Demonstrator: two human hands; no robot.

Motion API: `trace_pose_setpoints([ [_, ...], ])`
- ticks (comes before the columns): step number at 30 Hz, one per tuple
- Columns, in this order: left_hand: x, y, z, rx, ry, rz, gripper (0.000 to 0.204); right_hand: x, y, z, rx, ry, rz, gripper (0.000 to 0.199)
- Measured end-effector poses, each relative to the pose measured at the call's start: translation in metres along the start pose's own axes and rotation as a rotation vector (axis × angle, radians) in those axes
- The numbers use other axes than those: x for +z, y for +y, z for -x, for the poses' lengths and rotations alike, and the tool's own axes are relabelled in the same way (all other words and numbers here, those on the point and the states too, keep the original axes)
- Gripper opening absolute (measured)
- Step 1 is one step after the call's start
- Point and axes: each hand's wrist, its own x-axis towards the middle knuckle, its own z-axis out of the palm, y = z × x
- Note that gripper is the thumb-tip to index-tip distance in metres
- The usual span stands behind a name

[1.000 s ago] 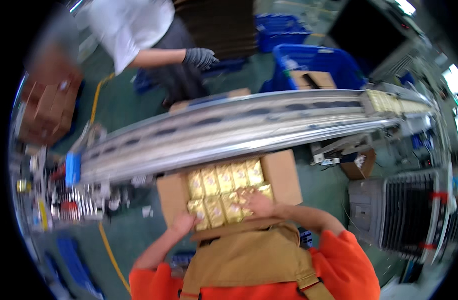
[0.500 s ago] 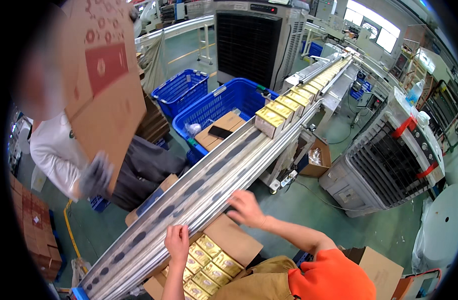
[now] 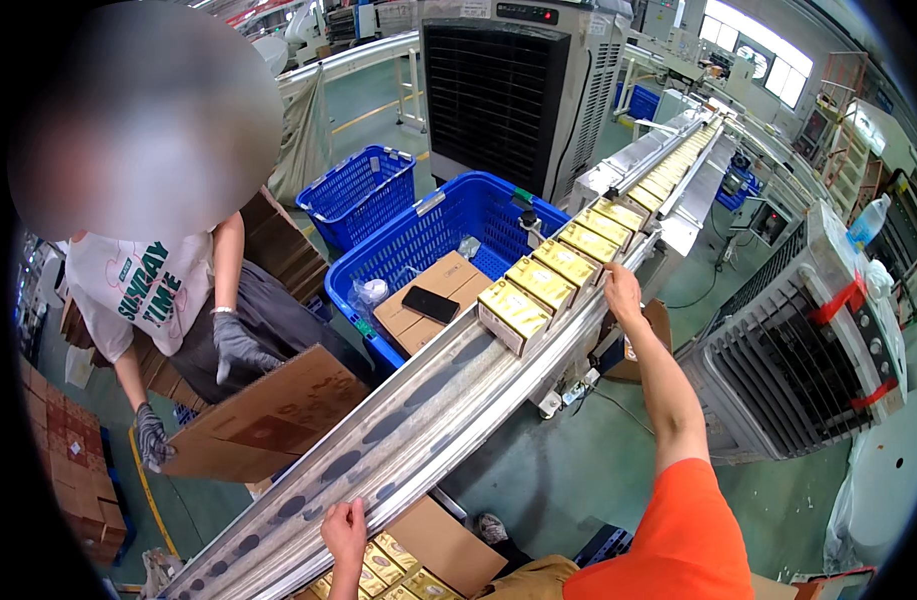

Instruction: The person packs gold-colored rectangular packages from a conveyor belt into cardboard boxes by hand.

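Observation:
My right hand (image 3: 621,290) reaches out along the conveyor (image 3: 398,420). Its fingertips are at the near side of a row of gold-and-white boxes (image 3: 563,262), the fingers partly stretched and not wrapped around any box; whether they touch is hard to tell. Down by the near rail, my left hand (image 3: 344,530) has loosely curled fingers and nothing visible in them. Beneath it, an open cardboard carton (image 3: 448,540) holds several gold boxes (image 3: 378,565). The front box (image 3: 514,312) of the row stands on the belt beside the blue basket.
Across the conveyor, a co-worker's gloved hands (image 3: 240,350) are at a flattened cardboard piece (image 3: 278,420). A blue basket (image 3: 343,275) contains a carton and a black phone (image 3: 430,304). Air coolers stand behind (image 3: 493,100) and at right (image 3: 778,350). Cartons are stacked (image 3: 73,460) at far left.
My right hand has moved forward and right to the boxes. My left hand has shifted slightly lower. The box row has advanced toward me. The co-worker's cardboard has come down beside the conveyor.

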Motion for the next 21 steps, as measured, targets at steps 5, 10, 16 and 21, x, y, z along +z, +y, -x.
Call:
trace_pose_setpoints([
  [5, 0.008, 0.007, 0.003, -0.106, -0.024, 0.013, 0.032, -0.004, -0.01, -0.052, -0.191, 0.029, 0.084, 0.022],
  [10, 0.015, 0.002, -0.001, -0.027, -0.027, -0.044, 0.031, 0.026, 0.005, -0.121, -0.045, -0.339, 0.278, 0.068],
  [16, 0.025, -0.002, -0.01, -0.251, -0.175, 0.183, 0.034, 0.029, -0.034, -0.118, 0.058, -0.722, 0.096, 0.105],
  [21, 0.038, 0.01, -0.044, -0.174, -0.252, 0.475, 0.049, 0.027, -0.116, -0.045, 0.025, -0.978, 0.102, 0.12],
])
